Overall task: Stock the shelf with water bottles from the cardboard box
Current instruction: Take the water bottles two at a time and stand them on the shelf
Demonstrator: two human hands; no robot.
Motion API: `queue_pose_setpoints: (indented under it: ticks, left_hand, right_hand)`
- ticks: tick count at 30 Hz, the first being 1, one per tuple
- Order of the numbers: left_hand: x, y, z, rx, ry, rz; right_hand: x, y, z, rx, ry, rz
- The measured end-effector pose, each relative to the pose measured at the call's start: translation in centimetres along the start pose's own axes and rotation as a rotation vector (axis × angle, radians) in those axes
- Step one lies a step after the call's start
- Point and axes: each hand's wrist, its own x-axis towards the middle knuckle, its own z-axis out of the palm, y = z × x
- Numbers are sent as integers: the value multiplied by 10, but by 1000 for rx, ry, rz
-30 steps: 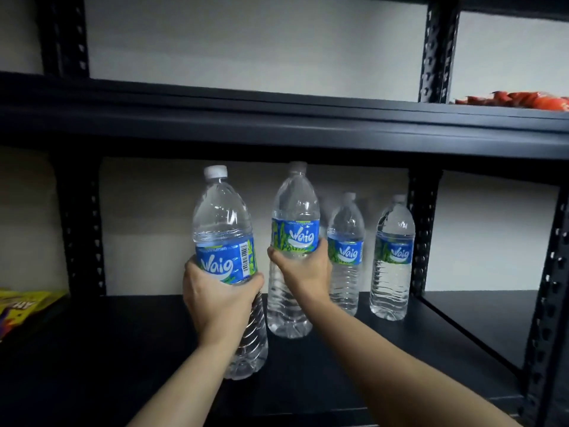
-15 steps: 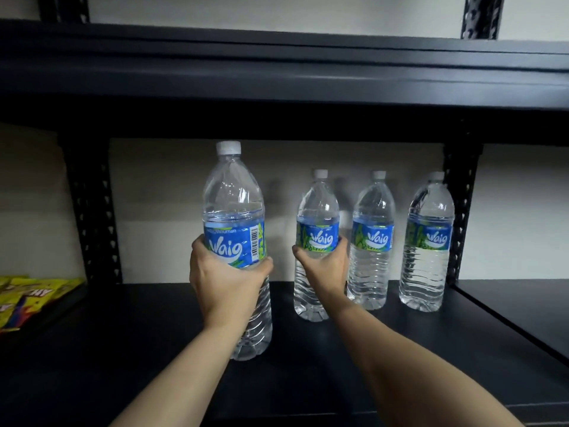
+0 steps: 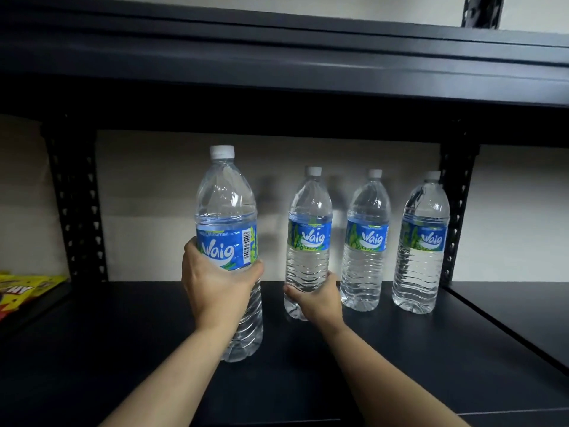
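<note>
Left hand grips a clear blue-labelled plastic water bottle; right hand clasps a second standing bottle near its base, lower than before

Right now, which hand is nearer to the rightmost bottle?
Right. The right hand grips the left bottle of the back row, two places from the rightmost bottle. The left hand holds a front bottle, farther left.
</note>
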Motion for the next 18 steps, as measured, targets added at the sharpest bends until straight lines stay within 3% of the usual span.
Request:
queue_pose_setpoints:
  ticks: [18]
  left_hand:
    - [3, -3, 12, 14, 0, 33]
  right_hand:
    - [14, 1, 9, -38, -56, 26]
